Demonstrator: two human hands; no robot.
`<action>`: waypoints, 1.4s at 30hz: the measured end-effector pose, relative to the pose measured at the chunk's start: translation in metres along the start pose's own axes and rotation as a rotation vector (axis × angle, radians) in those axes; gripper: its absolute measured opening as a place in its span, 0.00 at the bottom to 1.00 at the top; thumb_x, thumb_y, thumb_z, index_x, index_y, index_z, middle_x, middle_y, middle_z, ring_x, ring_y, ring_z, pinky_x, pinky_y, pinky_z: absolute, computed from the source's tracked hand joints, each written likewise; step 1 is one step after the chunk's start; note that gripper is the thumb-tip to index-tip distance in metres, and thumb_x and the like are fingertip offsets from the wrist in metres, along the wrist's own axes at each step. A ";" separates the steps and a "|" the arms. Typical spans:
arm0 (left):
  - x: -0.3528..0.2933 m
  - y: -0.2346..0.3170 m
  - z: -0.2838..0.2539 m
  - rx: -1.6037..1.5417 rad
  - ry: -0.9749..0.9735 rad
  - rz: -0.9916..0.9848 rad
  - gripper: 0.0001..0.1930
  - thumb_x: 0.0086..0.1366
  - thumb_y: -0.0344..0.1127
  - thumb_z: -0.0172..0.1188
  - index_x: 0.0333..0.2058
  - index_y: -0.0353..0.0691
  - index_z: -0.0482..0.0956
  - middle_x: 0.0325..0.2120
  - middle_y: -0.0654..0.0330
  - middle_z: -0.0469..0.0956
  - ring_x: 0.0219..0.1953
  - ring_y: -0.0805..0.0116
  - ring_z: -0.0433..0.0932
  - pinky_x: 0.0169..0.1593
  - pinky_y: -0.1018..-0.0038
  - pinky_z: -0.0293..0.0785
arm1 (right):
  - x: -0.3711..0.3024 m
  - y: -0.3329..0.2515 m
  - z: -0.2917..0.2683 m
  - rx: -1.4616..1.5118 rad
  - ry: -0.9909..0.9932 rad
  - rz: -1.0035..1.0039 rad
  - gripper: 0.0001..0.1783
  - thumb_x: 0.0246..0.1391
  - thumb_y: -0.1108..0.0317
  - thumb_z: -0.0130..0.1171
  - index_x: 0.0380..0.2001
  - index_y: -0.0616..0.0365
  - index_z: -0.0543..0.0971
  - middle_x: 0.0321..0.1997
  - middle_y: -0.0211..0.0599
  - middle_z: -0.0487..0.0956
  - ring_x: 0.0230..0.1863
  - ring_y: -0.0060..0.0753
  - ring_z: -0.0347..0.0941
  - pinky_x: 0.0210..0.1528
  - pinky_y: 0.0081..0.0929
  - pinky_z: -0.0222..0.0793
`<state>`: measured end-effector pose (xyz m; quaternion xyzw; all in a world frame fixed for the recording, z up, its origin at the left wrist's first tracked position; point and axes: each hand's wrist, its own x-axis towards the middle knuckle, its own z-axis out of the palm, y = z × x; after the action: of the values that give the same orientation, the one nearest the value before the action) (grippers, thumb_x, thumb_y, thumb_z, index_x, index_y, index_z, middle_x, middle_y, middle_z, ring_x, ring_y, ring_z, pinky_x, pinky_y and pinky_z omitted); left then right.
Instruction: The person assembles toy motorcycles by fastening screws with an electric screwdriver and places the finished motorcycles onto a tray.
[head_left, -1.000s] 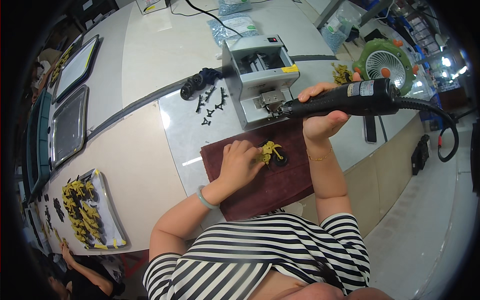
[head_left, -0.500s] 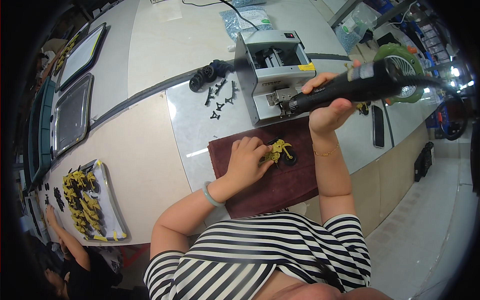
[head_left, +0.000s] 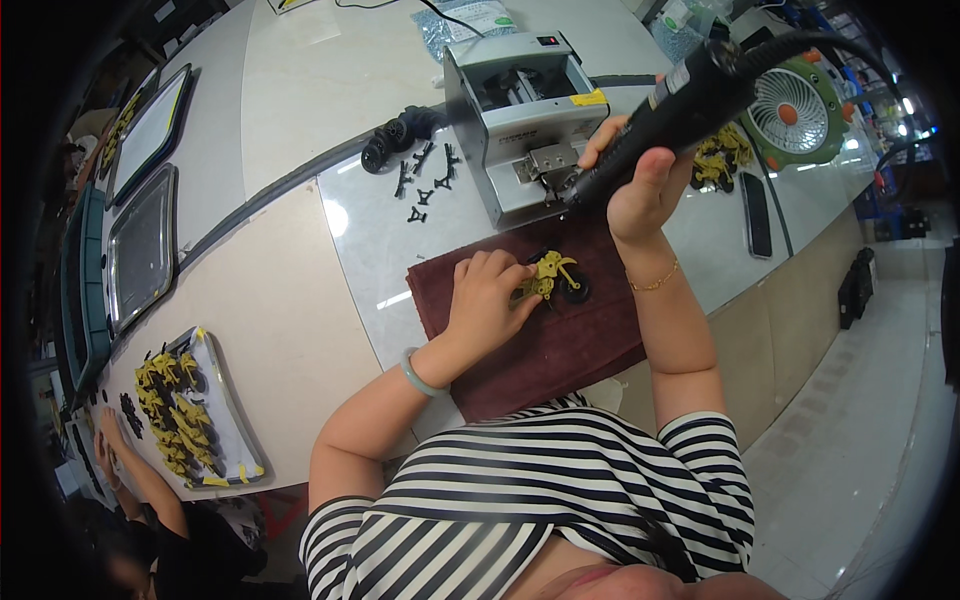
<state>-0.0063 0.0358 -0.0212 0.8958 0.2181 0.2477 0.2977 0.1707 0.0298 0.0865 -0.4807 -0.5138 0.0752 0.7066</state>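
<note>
My right hand (head_left: pixel 640 205) is wrapped round a black electric screwdriver (head_left: pixel 672 118), its cord running off to the right. The driver slants down to the left, with its tip end at the front outlet of a grey screw feeder (head_left: pixel 515 150). My left hand (head_left: pixel 484 292) grips a yellow toy motorcycle (head_left: pixel 553 270) with a black wheel, holding it on a folded maroon cloth (head_left: pixel 545 365). Fingers cover the toy's left part. Whether a screw sits on the driver's tip is too small to tell.
Black wheels (head_left: pixel 398 132) and small black parts (head_left: pixel 425 192) lie left of the feeder. At right are a phone (head_left: pixel 757 215), yellow toy pieces (head_left: pixel 722 158) and a green fan (head_left: pixel 790 115). A tray (head_left: pixel 232 425) of yellow toys stands left, near another person's hands (head_left: pixel 108 440).
The screwdriver has tilted steeper, its back end rising, while its tip end stays at the feeder's front. My left hand keeps its grip on the toy. The whole view has shifted a little.
</note>
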 end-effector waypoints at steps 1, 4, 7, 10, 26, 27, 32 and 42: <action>0.000 0.000 0.000 -0.005 -0.004 -0.001 0.17 0.42 0.36 0.68 0.34 0.44 0.78 0.30 0.65 0.69 0.36 0.66 0.67 0.40 0.70 0.58 | -0.008 -0.004 -0.004 -0.004 0.005 0.030 0.50 0.48 0.31 0.44 0.58 0.66 0.51 0.21 0.38 0.69 0.18 0.27 0.68 0.24 0.22 0.67; 0.001 -0.001 0.000 0.016 -0.019 0.005 0.17 0.43 0.36 0.68 0.34 0.44 0.78 0.31 0.65 0.69 0.36 0.66 0.67 0.40 0.70 0.58 | -0.039 -0.015 -0.019 0.050 0.081 0.071 0.44 0.46 0.32 0.49 0.46 0.67 0.59 0.20 0.35 0.71 0.19 0.22 0.68 0.24 0.16 0.65; 0.000 -0.001 -0.001 0.013 -0.005 0.006 0.17 0.43 0.36 0.68 0.34 0.44 0.78 0.31 0.65 0.69 0.36 0.66 0.67 0.40 0.70 0.58 | -0.060 -0.032 -0.022 -0.078 0.139 0.155 0.56 0.41 0.26 0.44 0.52 0.72 0.52 0.18 0.33 0.72 0.19 0.19 0.69 0.27 0.15 0.65; -0.002 -0.002 0.000 0.014 -0.008 -0.001 0.17 0.42 0.36 0.68 0.34 0.45 0.78 0.31 0.65 0.69 0.36 0.66 0.67 0.40 0.70 0.58 | -0.073 -0.039 -0.025 -0.120 0.119 0.143 0.56 0.42 0.26 0.40 0.52 0.74 0.48 0.20 0.34 0.72 0.20 0.21 0.70 0.28 0.16 0.66; -0.002 -0.003 0.000 0.019 -0.043 -0.013 0.17 0.43 0.36 0.68 0.34 0.44 0.77 0.30 0.66 0.68 0.35 0.67 0.66 0.41 0.70 0.56 | -0.096 -0.024 -0.028 -0.025 0.055 0.053 0.50 0.44 0.30 0.40 0.56 0.62 0.45 0.27 0.43 0.71 0.22 0.29 0.70 0.26 0.25 0.72; -0.001 -0.003 -0.001 0.017 -0.059 -0.013 0.17 0.43 0.36 0.67 0.34 0.44 0.77 0.30 0.66 0.68 0.35 0.67 0.66 0.41 0.70 0.56 | -0.096 -0.023 -0.028 -0.026 0.049 0.063 0.50 0.44 0.30 0.40 0.56 0.62 0.45 0.27 0.43 0.71 0.22 0.29 0.70 0.26 0.25 0.72; 0.000 -0.004 -0.001 0.000 -0.047 -0.001 0.16 0.43 0.36 0.67 0.34 0.45 0.77 0.30 0.66 0.68 0.34 0.67 0.66 0.41 0.69 0.56 | -0.101 -0.020 -0.031 0.004 0.015 0.012 0.50 0.45 0.30 0.39 0.57 0.60 0.43 0.29 0.44 0.71 0.21 0.31 0.70 0.27 0.26 0.73; 0.001 -0.004 0.001 0.006 -0.041 0.000 0.16 0.43 0.36 0.67 0.34 0.45 0.76 0.30 0.65 0.68 0.35 0.67 0.67 0.41 0.69 0.56 | -0.103 -0.010 -0.035 0.019 -0.034 0.046 0.46 0.44 0.29 0.38 0.50 0.61 0.49 0.29 0.43 0.71 0.22 0.31 0.71 0.28 0.27 0.74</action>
<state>-0.0058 0.0392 -0.0243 0.9016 0.2126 0.2285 0.2994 0.1470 -0.0582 0.0268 -0.4846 -0.5138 0.1045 0.7002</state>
